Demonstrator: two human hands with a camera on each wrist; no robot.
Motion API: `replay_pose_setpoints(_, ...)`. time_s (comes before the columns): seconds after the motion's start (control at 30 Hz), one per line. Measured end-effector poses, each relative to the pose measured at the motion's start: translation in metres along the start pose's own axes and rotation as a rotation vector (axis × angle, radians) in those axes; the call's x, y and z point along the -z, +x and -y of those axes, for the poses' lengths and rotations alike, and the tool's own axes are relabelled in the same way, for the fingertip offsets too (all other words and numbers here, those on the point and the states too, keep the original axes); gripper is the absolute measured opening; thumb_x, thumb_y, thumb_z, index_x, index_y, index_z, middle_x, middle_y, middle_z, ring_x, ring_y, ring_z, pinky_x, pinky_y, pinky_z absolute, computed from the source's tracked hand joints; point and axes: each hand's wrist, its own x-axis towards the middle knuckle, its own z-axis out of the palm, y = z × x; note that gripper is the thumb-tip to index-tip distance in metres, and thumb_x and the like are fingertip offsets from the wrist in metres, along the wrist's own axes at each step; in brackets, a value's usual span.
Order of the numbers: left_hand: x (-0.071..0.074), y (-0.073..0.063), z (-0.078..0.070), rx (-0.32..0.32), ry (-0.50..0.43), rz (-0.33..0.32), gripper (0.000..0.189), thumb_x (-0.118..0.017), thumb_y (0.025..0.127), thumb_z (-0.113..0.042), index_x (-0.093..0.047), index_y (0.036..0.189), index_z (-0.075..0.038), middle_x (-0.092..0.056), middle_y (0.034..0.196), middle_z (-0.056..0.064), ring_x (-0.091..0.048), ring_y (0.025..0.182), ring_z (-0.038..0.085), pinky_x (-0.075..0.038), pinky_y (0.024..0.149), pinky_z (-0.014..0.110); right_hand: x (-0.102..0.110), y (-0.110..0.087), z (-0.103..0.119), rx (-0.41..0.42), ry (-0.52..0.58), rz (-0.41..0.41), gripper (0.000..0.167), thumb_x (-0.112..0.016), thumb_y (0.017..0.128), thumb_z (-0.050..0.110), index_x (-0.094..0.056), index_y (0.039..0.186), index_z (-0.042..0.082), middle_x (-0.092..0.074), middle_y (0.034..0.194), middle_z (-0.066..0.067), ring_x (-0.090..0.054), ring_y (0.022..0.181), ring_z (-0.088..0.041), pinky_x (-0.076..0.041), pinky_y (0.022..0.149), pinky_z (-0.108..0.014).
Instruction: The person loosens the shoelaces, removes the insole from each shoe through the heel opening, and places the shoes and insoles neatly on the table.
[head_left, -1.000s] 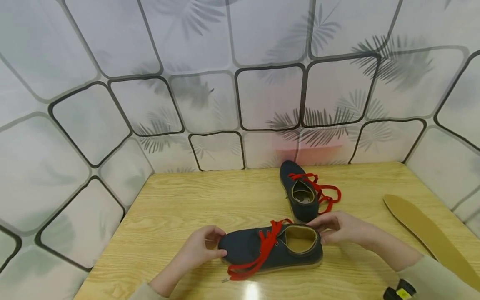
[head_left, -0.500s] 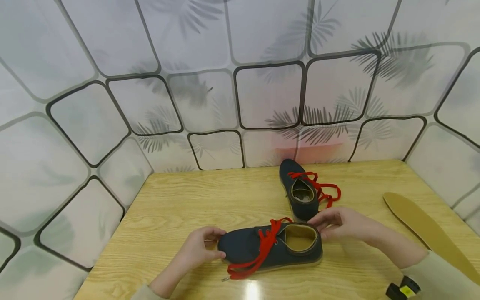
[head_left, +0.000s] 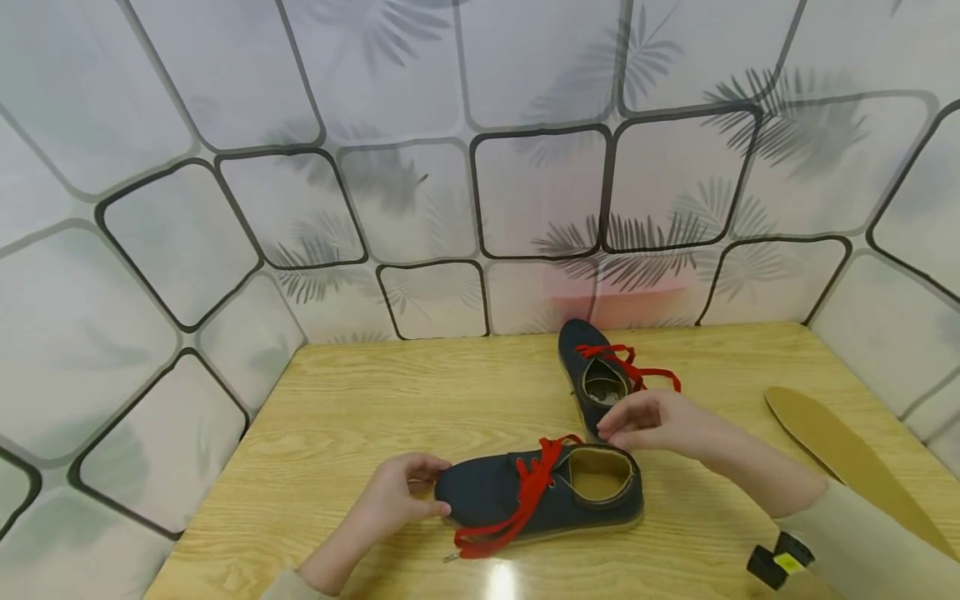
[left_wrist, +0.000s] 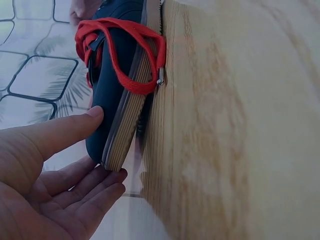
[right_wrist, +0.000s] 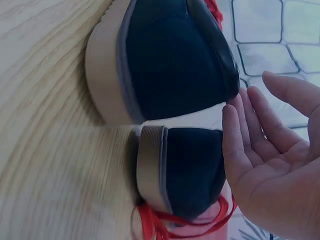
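Note:
A navy shoe with red laces lies sideways on the table, toe to the left. My left hand holds its toe; the left wrist view shows the thumb on one side of the toe and fingers at the tip. A matching shoe stands behind, its toe pointing away. My right hand hovers beside that shoe's heel, above the near shoe's heel, holding nothing. In the right wrist view its fingers are loosely bent near the near shoe's heel; whether they touch it I cannot tell.
On the right of the wooden table lies a tan insole. A patterned curtain surrounds the back and sides. Red laces trail right of the far shoe, partly behind my right hand.
My right hand has left the near shoe's heel, moving up and slightly left toward the far shoe. The left hand stays at the toe, and both shoes remain in place.

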Motion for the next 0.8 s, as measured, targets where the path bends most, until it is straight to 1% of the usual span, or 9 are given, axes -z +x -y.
replay_pose_setpoints(0.1, 0.000, 0.000, 0.001, 0.001, 0.005, -0.001, 0.048, -0.092, 0.078, 0.002, -0.073, 0.122, 0.007, -0.075, 0.120, 0.022, -0.074, 0.109, 0.036, -0.066, 0.093, 0.034, -0.005, 0.005, 0.005, -0.005, 0.008, 0.001, 0.035, -0.075, 0.100, 0.012, -0.069, 0.125, -0.012, -0.078, 0.118, -0.015, -0.075, 0.102, -0.006, -0.062, 0.089, -0.021)
replay_pose_setpoints(0.23, 0.000, 0.000, 0.001, 0.005, 0.010, -0.001, 0.049, -0.092, 0.078, 0.002, -0.072, 0.122, 0.006, -0.075, 0.120, 0.021, -0.074, 0.109, 0.034, -0.066, 0.093, 0.034, -0.013, 0.015, 0.006, -0.002, 0.014, 0.003, 0.033, -0.075, 0.099, 0.010, -0.069, 0.123, -0.013, -0.077, 0.117, -0.020, -0.075, 0.100, -0.006, -0.062, 0.087, -0.021)
replay_pose_setpoints(0.33, 0.001, 0.000, 0.000, 0.007, 0.013, -0.003, 0.049, -0.092, 0.078, 0.002, -0.072, 0.122, 0.006, -0.075, 0.121, 0.021, -0.074, 0.109, 0.035, -0.066, 0.093, 0.034, -0.019, 0.023, 0.007, 0.017, 0.003, 0.007, 0.031, -0.075, 0.099, 0.007, -0.070, 0.121, -0.013, -0.075, 0.118, -0.028, -0.074, 0.096, -0.005, -0.062, 0.086, -0.021)
replay_pose_setpoints(0.43, 0.001, 0.000, -0.001, 0.012, 0.017, -0.003, 0.049, -0.092, 0.078, 0.002, -0.072, 0.122, 0.007, -0.075, 0.121, 0.022, -0.073, 0.110, 0.036, -0.066, 0.093, 0.034, -0.025, 0.031, 0.006, 0.040, 0.001, 0.006, 0.029, -0.075, 0.098, 0.005, -0.070, 0.120, -0.014, -0.074, 0.119, -0.031, -0.074, 0.094, -0.005, -0.063, 0.085, -0.020)
replay_pose_setpoints(0.57, 0.002, 0.000, -0.003, 0.016, 0.016, -0.001, 0.049, -0.092, 0.078, 0.002, -0.072, 0.123, 0.006, -0.075, 0.121, 0.021, -0.073, 0.110, 0.035, -0.066, 0.094, 0.034, -0.032, 0.038, 0.007, 0.037, -0.009, -0.004, 0.030, -0.076, 0.097, 0.005, -0.071, 0.119, -0.014, -0.076, 0.118, -0.028, -0.074, 0.094, -0.005, -0.063, 0.085, -0.020)
replay_pose_setpoints(0.63, 0.002, 0.000, -0.004, 0.016, 0.011, -0.001, 0.049, -0.092, 0.078, 0.002, -0.072, 0.123, 0.006, -0.075, 0.121, 0.021, -0.073, 0.110, 0.035, -0.066, 0.094, 0.034, -0.035, 0.041, 0.006, 0.035, -0.019, -0.006, 0.028, -0.077, 0.096, 0.005, -0.072, 0.118, -0.012, -0.077, 0.116, -0.025, -0.074, 0.094, -0.005, -0.062, 0.085, -0.019)
replay_pose_setpoints(0.8, 0.001, 0.000, -0.003, 0.019, -0.005, 0.008, 0.049, -0.091, 0.078, 0.004, -0.072, 0.123, 0.007, -0.075, 0.120, 0.020, -0.073, 0.108, 0.032, -0.066, 0.094, 0.034, -0.041, 0.045, 0.003, 0.070, -0.070, 0.008, 0.025, -0.079, 0.093, 0.004, -0.075, 0.114, -0.009, -0.078, 0.108, -0.019, -0.071, 0.091, -0.005, -0.062, 0.082, -0.019)
